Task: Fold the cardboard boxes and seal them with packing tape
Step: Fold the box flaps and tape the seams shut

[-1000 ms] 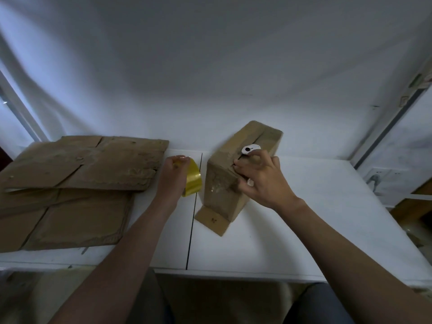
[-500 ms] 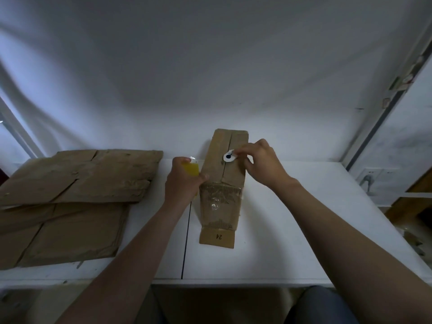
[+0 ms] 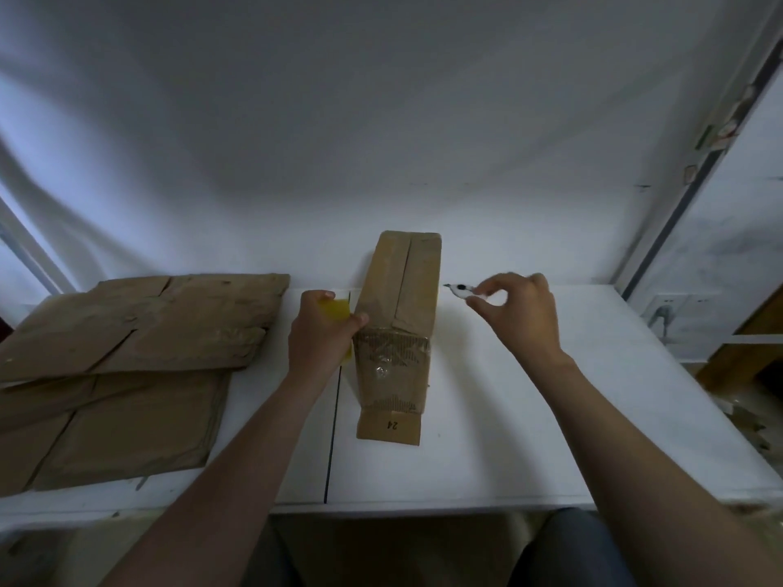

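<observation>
Matt finish on the brown cardboard box (image 3: 398, 290), a bit scuffed, its near end stripped to bare corrugated ridges under a patch of clear tape (image 3: 383, 368) that gleams glossy. The yellow tape roll (image 3: 334, 312) looks like smooth plastic film (sheen hard to judge in this dim light). The flattened cardboard sheets (image 3: 140, 332) are dull, creased and rough. The white table (image 3: 508, 417) is smooth and faintly satin, and the small white cutter (image 3: 459, 291) looks plastic.
</observation>
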The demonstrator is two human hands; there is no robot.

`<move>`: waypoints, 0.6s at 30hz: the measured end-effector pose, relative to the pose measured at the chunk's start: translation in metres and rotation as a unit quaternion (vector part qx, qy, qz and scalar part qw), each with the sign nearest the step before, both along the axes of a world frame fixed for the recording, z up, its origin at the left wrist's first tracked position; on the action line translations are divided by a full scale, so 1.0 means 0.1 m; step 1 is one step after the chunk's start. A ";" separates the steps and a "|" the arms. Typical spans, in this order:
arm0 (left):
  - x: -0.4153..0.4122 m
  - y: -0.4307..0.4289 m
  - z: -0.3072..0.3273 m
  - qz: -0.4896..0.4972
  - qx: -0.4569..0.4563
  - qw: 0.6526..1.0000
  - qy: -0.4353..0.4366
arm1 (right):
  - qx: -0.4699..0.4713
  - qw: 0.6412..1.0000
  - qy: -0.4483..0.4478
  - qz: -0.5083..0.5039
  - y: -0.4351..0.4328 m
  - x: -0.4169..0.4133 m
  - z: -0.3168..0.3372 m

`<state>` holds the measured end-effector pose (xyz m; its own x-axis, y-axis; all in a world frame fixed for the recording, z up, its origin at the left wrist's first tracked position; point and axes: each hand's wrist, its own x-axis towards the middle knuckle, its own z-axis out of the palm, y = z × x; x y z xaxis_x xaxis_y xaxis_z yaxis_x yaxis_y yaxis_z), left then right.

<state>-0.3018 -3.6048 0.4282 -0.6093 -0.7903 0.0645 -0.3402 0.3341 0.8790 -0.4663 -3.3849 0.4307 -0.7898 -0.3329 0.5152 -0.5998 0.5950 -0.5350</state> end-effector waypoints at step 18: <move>0.09 0.20 0.01 0.023 0.038 0.999 0.018 | 0.333 0.918 -0.200 -0.077 0.54 0.32 -1.14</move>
<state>-0.2932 -3.5853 0.4296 -0.5703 -0.8211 0.0240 -0.3212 0.2498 0.9135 -0.4346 -3.3314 0.3163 -0.9355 -0.3379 -0.1035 -0.3162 0.9311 -0.1817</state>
